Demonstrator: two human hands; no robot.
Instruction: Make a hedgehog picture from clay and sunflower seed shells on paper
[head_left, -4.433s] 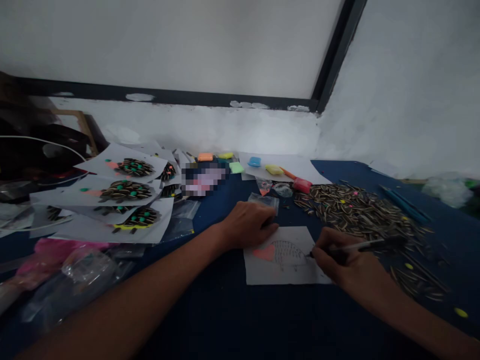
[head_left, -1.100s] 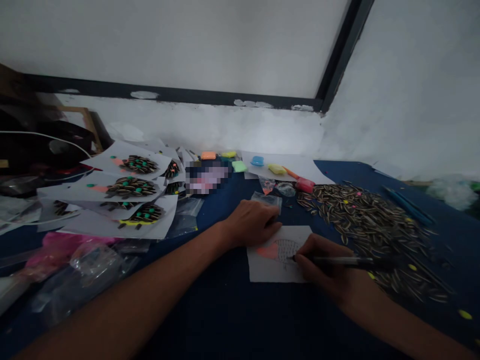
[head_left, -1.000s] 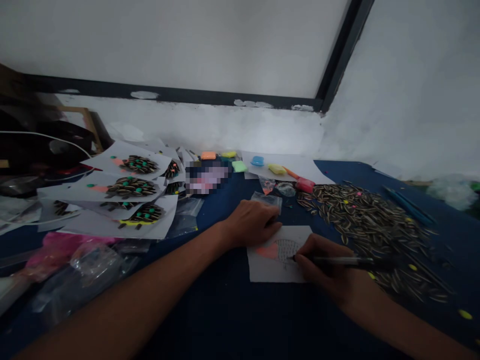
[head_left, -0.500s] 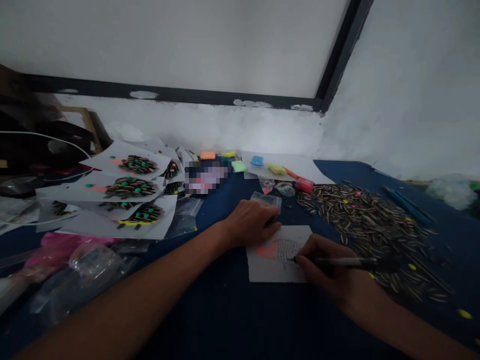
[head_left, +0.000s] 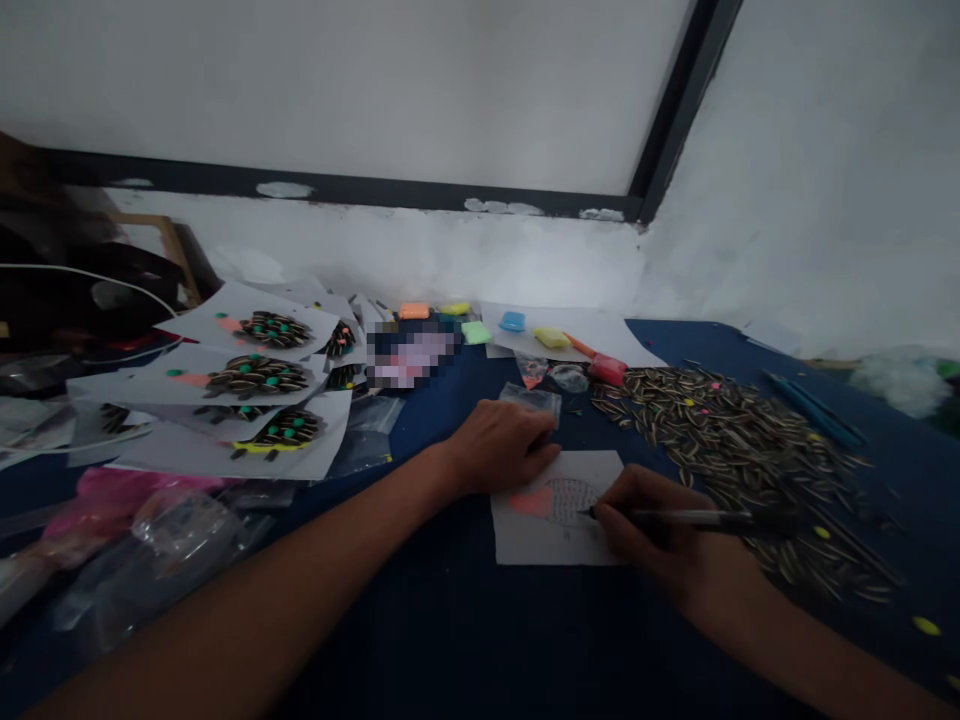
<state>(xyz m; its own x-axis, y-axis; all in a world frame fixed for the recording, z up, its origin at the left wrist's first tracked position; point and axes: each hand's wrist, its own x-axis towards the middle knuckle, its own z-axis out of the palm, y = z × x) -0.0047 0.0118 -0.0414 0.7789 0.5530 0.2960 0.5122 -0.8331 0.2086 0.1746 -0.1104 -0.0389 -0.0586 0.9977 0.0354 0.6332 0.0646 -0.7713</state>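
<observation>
A small white sheet of paper (head_left: 525, 545) lies on the dark blue table cover, bearing a drawing with a salmon-coloured patch and a rounded body filled with short dark marks. My left hand (head_left: 504, 443) rests at the sheet's upper left corner, fingers loosely bent and thumb apart from them, gripping nothing. Pinched in my right hand (head_left: 660, 530) is a pen (head_left: 694, 517) with a dark tip and a pale barrel. Its tip meets the right part of the drawn body. The fingers cover the sheet's right edge.
Striped sunflower seeds (head_left: 720, 430) spread across the right side. Stacked sheets with seed-covered hedgehog pictures (head_left: 259, 375) lie at left, above crumpled plastic bags (head_left: 180, 540). Colourful clay packs (head_left: 551, 338) sit at the back, before the wall. A teal tool (head_left: 814, 408) lies beyond the seeds.
The pen tip has shifted slightly right and up over the drawn body. My left hand stays at the sheet's corner. The whole view has moved a little.
</observation>
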